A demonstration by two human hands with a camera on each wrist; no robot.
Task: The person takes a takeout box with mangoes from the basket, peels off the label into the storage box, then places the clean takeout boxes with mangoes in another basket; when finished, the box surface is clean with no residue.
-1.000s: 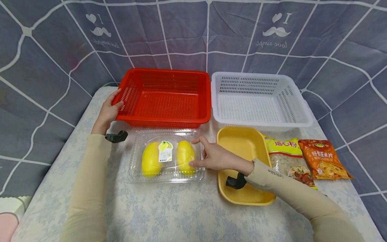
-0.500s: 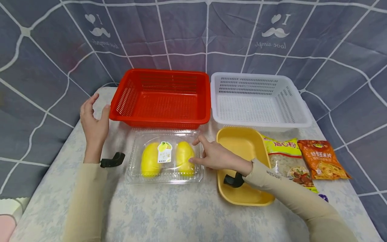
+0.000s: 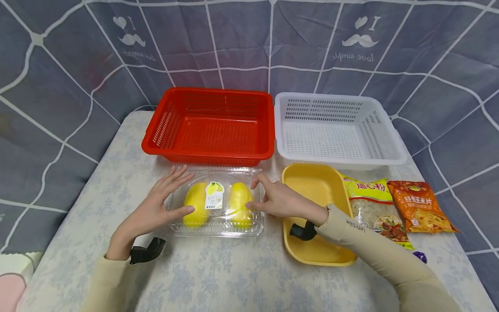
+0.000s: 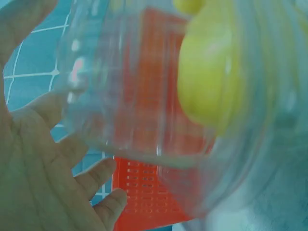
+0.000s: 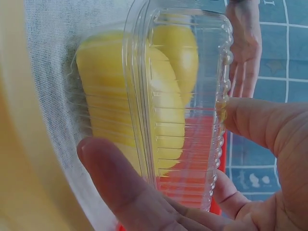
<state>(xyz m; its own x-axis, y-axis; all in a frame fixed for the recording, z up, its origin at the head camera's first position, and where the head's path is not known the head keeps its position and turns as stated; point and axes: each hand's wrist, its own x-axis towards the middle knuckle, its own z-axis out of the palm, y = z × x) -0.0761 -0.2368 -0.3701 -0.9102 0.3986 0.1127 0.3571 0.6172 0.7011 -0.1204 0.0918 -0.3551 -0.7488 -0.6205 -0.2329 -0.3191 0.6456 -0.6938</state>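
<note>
A clear plastic fruit box [image 3: 218, 232] with a hinged lid lies in front of the red basket [image 3: 206, 157]. Inside it are two yellow mangoes [image 3: 196, 201], and a white label [image 3: 214, 200] is stuck on the lid. My left hand [image 3: 152, 210] hovers over the box's left side, fingers spread. In the left wrist view its fingers look apart from the box. My right hand [image 3: 284, 200] holds the box's right side, with curled forefinger and thumb at that edge. The right wrist view shows the fingers [image 5: 120, 187] against the clear wall.
Beside the red basket stands a white basket [image 3: 339, 159]. A yellow tray [image 3: 312, 255] lies under my right wrist. Farther right are a pasta bag [image 3: 374, 208], an orange snack bag [image 3: 422, 207] and a small purple-wrapped item [image 3: 420, 257]. A grey curtain [image 3: 234, 43] hangs behind.
My left hand has let go of the red basket's left rim, drawn back, then swung right to the fruit box. My right hand stays at the box's right side.
</note>
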